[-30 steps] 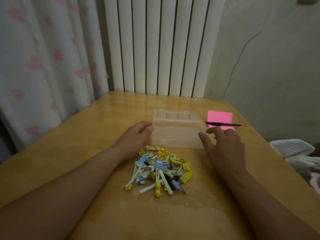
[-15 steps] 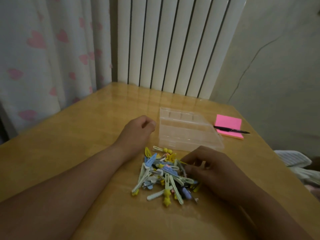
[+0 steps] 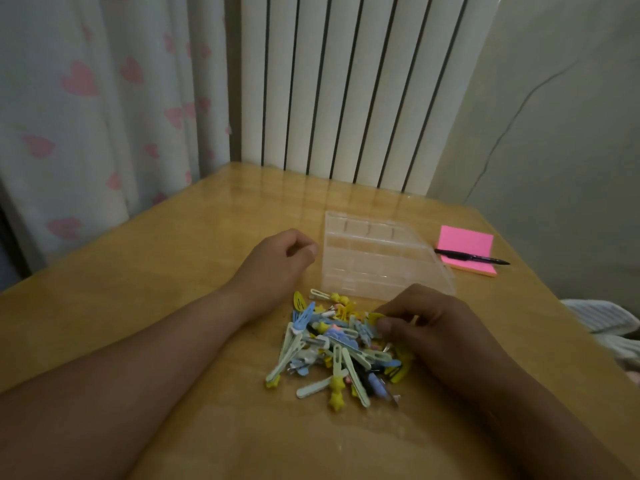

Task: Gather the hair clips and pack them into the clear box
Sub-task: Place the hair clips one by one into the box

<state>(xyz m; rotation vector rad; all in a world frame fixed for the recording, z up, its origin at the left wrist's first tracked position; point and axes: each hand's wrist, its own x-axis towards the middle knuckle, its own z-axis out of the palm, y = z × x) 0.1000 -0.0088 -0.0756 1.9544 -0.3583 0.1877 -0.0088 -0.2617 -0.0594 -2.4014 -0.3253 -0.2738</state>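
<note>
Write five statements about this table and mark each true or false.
1. The black pen lies across the pink sticky-note pad. True.
2. The hair clips are in the clear box. False: they lie piled on the table, in front of the box.
3. The right hand pinches a yellow clip. True.
4. The left hand holds the pen. False: it holds nothing, beside the box.
5. The pad lies left of the box. False: it lies to its right.
</note>
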